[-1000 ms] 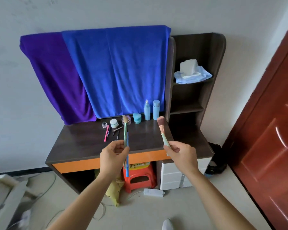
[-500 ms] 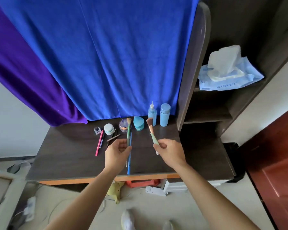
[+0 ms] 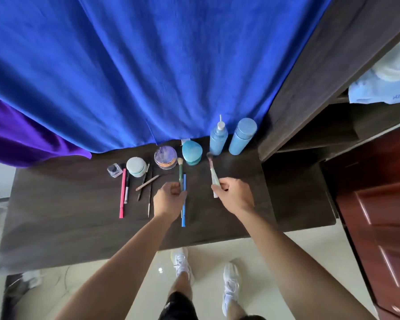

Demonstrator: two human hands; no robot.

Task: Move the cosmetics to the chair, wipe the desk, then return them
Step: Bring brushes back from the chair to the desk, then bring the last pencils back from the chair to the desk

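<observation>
While the left grip [image 3: 169, 199] pinches a green brush [image 3: 180, 174] and a blue pen [image 3: 183, 213] together between curled fingers and thumb, the right grip [image 3: 234, 196] pinches a pale brush [image 3: 214, 176] near the lower end of its handle. Both grips hang over the middle of the dark worktop [image 3: 67, 215], bristles pointing toward the back. The pale brush's head is blurred and sits just in front of the pump bottle [image 3: 218, 138]. I cannot tell whether any held item touches the wood.

The pen runs down past the left wrist toward the front edge. Left of that grip lie a brown pencil [image 3: 147, 182] and a pink pen [image 3: 122, 192], flat on the worktop. Behind them stand a white jar [image 3: 136, 166] and a small clear pot [image 3: 114, 169]. Further right along the back row come a purple-lidded jar [image 3: 165, 157], a teal compact [image 3: 192, 152], the pump bottle and a capped bottle [image 3: 241, 137], the two bottles upright and just beside each other.

A blue cloth [image 3: 148, 65] hangs behind the row, and a purple cloth [image 3: 21, 139] hangs at its left. At right, a shelf holds a wipes pack [image 3: 383, 88]. A red door [image 3: 379, 204] stands beyond. White shoes [image 3: 181, 262] show on the floor below.
</observation>
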